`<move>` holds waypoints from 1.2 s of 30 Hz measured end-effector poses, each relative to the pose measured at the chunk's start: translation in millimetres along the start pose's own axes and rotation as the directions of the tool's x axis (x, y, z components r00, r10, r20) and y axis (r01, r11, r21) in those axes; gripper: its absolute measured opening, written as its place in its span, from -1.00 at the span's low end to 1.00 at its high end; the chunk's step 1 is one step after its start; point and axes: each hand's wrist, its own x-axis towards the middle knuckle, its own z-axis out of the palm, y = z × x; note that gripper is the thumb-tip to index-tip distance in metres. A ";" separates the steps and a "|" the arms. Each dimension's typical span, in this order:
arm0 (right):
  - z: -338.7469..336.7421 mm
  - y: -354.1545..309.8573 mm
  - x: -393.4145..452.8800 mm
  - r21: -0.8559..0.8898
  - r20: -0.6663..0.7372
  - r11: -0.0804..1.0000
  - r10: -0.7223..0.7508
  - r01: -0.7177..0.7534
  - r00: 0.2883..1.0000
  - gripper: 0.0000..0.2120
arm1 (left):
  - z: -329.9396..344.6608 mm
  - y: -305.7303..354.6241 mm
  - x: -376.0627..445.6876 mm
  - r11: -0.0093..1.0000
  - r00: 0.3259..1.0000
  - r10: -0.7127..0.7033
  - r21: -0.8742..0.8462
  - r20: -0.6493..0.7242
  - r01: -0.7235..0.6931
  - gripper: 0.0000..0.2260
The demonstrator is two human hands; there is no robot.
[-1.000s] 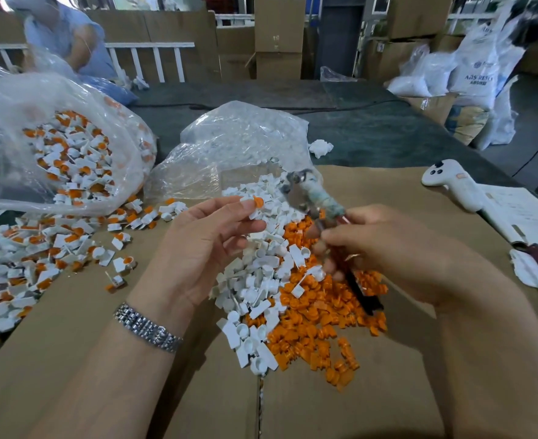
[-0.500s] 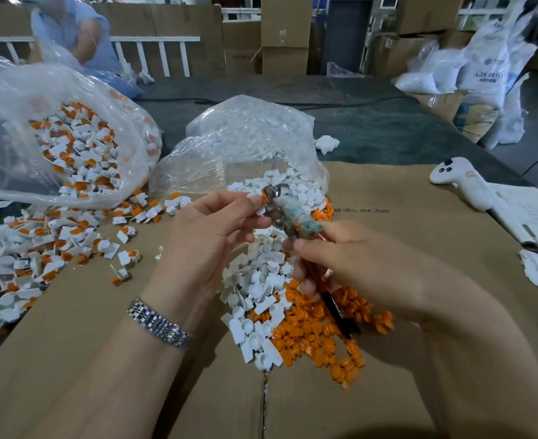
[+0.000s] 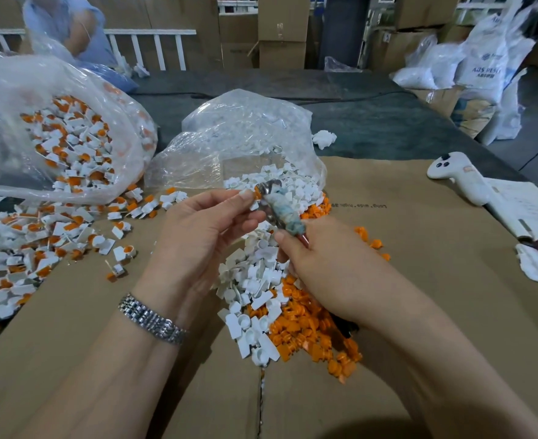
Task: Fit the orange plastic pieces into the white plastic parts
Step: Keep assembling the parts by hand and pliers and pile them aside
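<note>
Two clear plastic bags sit far of your hands on the brown cardboard sheet [image 3: 419, 280]: the bigger bag [image 3: 55, 128] at far left holds white parts already fitted with orange, the smaller bag [image 3: 245, 144] at centre spills plain white plastic parts [image 3: 255, 280] toward you. Assembled pieces [image 3: 24, 242] lie scattered left on the cardboard. Loose orange plastic pieces [image 3: 305, 327] are heaped just right of the white pile, touching it, near your right wrist. White controller [image 3: 457, 177] lies far right, beside papers [image 3: 527, 210]. Your left hand [image 3: 198, 239], metal watch [image 3: 152, 318] on the wrist, pinches one white part with an orange piece [image 3: 255, 194] at thumb and fingertips, above the white pile. Your right hand [image 3: 321, 264] is curled round a pliers-like tool [image 3: 277, 210] with rag-wrapped shaft; its metal tip touches the pinched piece. Jaw position: cannot tell. Another person [image 3: 71, 30] sits far left behind the bags.
</note>
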 end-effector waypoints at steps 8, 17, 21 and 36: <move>-29.2 18.6 -0.6 0.440 0.241 0.890 0.012 -0.120 0.970 -0.57 | -10.0 2.2 6.0 0.995 0.997 0.064 0.076 -0.031 -0.062 -0.92; -44.3 64.5 23.0 -0.166 -0.298 0.962 0.160 -0.216 0.941 -0.59 | -42.5 7.7 25.8 0.150 0.839 0.540 0.989 -0.070 -0.014 -0.81; -39.7 85.7 34.5 -0.398 -0.385 0.832 0.230 -0.386 0.894 -0.49 | -29.0 -1.0 19.1 0.271 0.943 0.316 0.942 0.105 -0.196 -0.90; -29.9 95.2 37.7 -0.474 -0.335 0.768 0.295 -0.431 0.895 -0.33 | -19.2 -23.4 28.3 0.375 0.989 0.080 0.915 0.127 -0.148 -0.94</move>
